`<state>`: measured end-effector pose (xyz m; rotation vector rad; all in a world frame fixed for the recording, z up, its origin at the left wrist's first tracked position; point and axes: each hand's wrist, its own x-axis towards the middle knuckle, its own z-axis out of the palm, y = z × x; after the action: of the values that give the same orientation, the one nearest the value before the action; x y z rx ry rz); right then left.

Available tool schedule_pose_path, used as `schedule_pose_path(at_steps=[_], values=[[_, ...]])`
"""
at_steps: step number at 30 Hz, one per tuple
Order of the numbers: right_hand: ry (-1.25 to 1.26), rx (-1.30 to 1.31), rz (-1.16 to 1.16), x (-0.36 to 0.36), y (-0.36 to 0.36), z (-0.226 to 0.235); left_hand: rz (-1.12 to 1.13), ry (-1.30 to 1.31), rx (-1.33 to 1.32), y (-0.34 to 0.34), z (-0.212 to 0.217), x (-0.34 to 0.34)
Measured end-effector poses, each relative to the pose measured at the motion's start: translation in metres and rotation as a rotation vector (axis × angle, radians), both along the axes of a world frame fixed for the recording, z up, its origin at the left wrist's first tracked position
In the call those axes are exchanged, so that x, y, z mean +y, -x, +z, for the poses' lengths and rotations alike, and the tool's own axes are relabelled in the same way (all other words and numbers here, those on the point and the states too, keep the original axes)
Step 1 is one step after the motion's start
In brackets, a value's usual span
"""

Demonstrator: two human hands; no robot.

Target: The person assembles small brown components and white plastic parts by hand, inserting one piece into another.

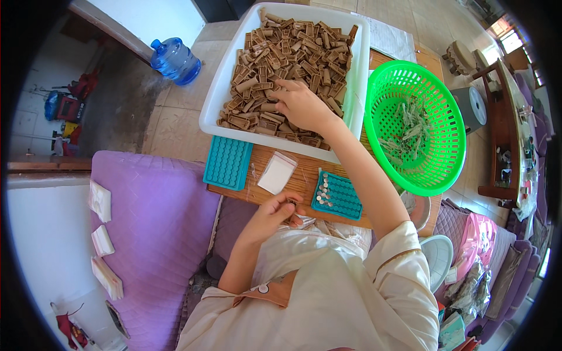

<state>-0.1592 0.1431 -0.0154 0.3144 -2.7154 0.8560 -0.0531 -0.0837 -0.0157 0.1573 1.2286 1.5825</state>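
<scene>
Right hand, loosely spread, touches brown pieces heaped in the far white bin, grip unclear; left hand pinches a small brown piece by the table's near edge. Clear packets lie in the right-side green basket; plenty seems left!

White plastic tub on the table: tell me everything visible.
The large white rectangular plastic-looking tub has rounded corners and a smooth rim. It stands upright and open-topped on the brown wood-grain table, beyond the person's torso. A loose heap of small brown trough-shaped pieces covers most of its floor; bare inner wall shows at the right. The right hand's grip reaches in at the heap, the forearm crossing above the near rim. Its underside is hidden.
</scene>
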Motion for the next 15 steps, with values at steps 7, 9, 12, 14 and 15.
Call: schedule_pose_path(at_steps=[7, 9, 12, 14, 15], values=[[-0.313, -0.180, -0.225, -0.002, 0.030, -0.024, -0.127, -0.027, -0.067, -0.020, -0.009, 0.011], [-0.357, -0.221, -0.209, 0.002, 0.029, -0.020, -0.163, -0.017, -0.070, -0.021, -0.008, 0.013], [-0.458, -0.237, -0.192, 0.006, 0.017, -0.013, -0.154, 0.004, -0.055, -0.018, -0.008, 0.014], [-0.467, -0.227, -0.155, 0.005, 0.008, -0.004, -0.134, 0.002, -0.064, -0.015, -0.011, 0.012], [-0.469, -0.229, -0.153, 0.006, 0.005, 0.000, -0.114, 0.003, -0.071, -0.014, -0.011, 0.011]])
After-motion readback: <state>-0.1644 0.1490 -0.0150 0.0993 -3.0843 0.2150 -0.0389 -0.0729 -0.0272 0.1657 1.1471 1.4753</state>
